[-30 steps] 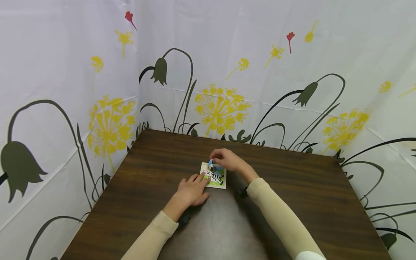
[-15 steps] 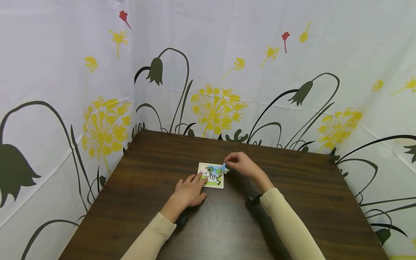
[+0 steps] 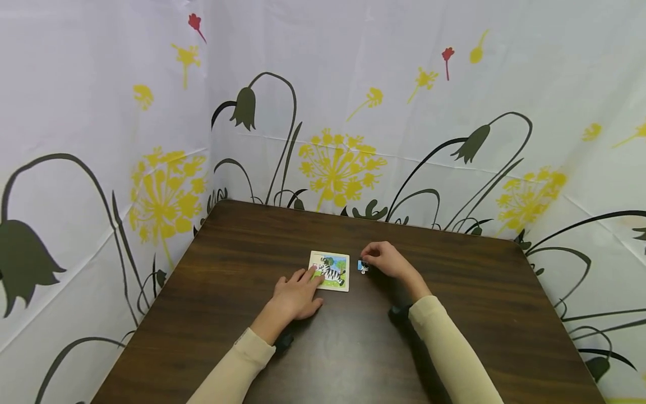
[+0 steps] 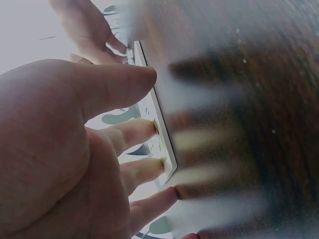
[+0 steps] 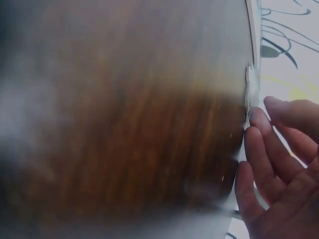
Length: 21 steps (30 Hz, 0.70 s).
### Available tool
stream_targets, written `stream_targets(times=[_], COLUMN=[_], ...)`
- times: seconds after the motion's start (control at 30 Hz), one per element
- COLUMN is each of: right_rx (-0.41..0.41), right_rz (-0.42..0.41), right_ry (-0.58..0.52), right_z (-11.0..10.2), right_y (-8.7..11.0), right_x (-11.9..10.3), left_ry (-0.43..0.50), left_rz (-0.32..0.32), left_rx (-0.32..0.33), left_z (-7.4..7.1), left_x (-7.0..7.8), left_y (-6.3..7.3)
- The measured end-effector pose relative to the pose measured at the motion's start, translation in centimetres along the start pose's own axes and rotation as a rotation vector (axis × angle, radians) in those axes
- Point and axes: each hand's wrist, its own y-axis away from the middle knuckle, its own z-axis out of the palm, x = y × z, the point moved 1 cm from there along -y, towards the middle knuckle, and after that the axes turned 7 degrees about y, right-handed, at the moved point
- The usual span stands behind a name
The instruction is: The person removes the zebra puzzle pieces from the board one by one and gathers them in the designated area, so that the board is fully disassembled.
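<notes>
**Small, flat blue, black and white puzzle piece (image 3: 363, 266) at the right fingertips**

The bare right hand (image 3: 387, 260) has its thumb and fingers bunched closely, the tips at the edge of the piece, which lies low over the table just on the near-left side of the grip. Thumb and index stand narrowly apart in the right wrist view (the piece shows there only as a thin, pale edge), so I cannot tell whether they pinch it.

Left of that grip, apart from the piece, is a square, cream-bordered puzzle board (image 3: 313, 258) with a black-and-white zebra on a green and blue ground. The bare left hand (image 3: 296, 297) holds nothing in its grip; its fingers reach out spread, some tips resting on the board's near-left part, with the thumb off to the side.

Under both hands runs a dark brown, wood-grained table (image 3: 333, 353). Beyond the grip, past the table's far edge, hangs a white cloth backdrop (image 3: 303, 39) printed with yellow, red and grey-green flowers. Cream long sleeves (image 3: 446, 342) cover both forearms behind the hands.
</notes>
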Motion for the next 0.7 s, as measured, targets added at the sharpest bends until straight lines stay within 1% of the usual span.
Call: stream_targets(times=[0.07,0.13,0.3,0.37,0.43,0.53,0.7], right_rx=[-0.003,-0.022,-0.085,-0.075,-0.054,-0.020,-0.012], right_rz=[0.006,0.023,0.014,-0.008,-0.013,0.007,0.043], right_ry=[0.017,0.051,0.180,0.211,0.226,0.234,0.236], right_z=[-0.15,-0.31,-0.53,-0.61,-0.67,-0.72,-0.64], right_y=[0.14,0.41,1.01,1.03,0.95,0.76,0.52], right_x=[-0.04,-0.13,-0.51,-0.62,-0.60,-0.37,0.11], left_ry=[0.002,0.003,0.000,0.000,0.001,0.007,0.010], left_rz=[-0.001,0.002,0.007,0.007,0.006,0.004,-0.002], left_rx=[-0.002,-0.005,0.001,0.007,0.008,0.003,-0.011], left_z=[0.01,0.03,-0.07,-0.20,-0.33,-0.35,-0.14], left_x=[0.10,0.13,0.02,-0.03,-0.04,-0.01,0.04], left_y=[0.05,0.09,0.12,0.09,0.06,0.03,0.05])
